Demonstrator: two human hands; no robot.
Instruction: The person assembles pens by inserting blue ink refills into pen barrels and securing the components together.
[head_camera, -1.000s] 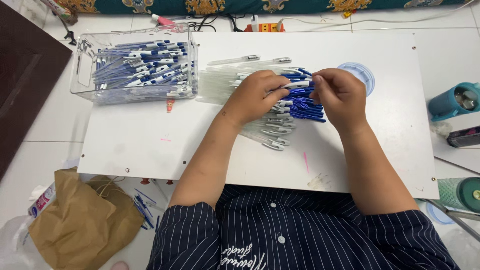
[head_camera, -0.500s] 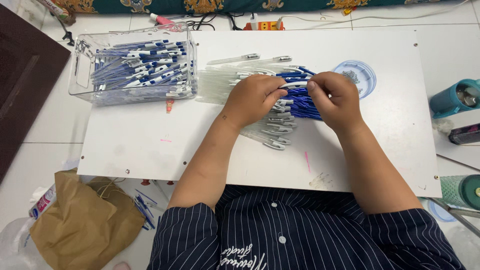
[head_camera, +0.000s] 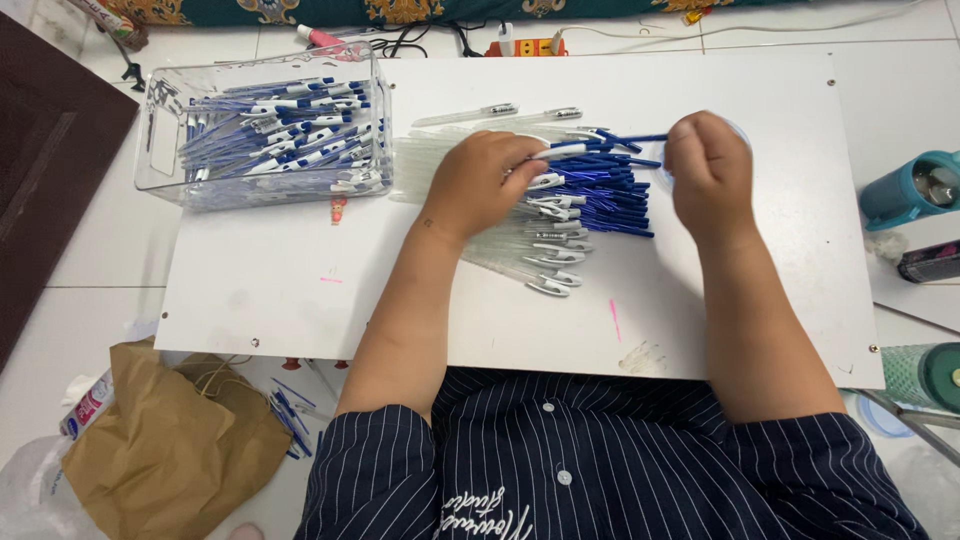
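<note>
While both hands work over the white board (head_camera: 300, 290), the left hand (head_camera: 485, 180) sits on the heap of clear pen barrels (head_camera: 440, 165), fingers curled shut around one white-capped pen part (head_camera: 565, 150) that pokes out to the right. Right hand (head_camera: 710, 170) is closed into a loose fist at the far end of a thin blue refill (head_camera: 640, 138), pinching it; refill runs approx level betw the two hands, its near end just beside the left fingertips. Can't tell if refill tip is already inside the barrel.

Under & betw the hands: pile of blue refills (head_camera: 610, 195), fanned out, touching a row of white clips/caps (head_camera: 550, 260) along the lower edge of the barrel heap.

Top left of board: clear plastic bin (head_camera: 160, 150), rectangular, w/ cut-out handle on its short side, filled w/ finished blue-and-white pens (head_camera: 280, 130) lying mostly lengthwise. Small red mark just below the bin on the board.

Off the board, floor level: crumpled brown paper bag (head_camera: 170, 440) bottom left, w/ a small white bottle w/ red label (head_camera: 85, 405) beside it. Right edge: teal bottle (head_camera: 905, 190) on its side, dark flat package (head_camera: 930, 262) under it, green cup (head_camera: 920, 375) lower down. Orange power strip (head_camera: 525, 45) at top, beyond the board.
</note>
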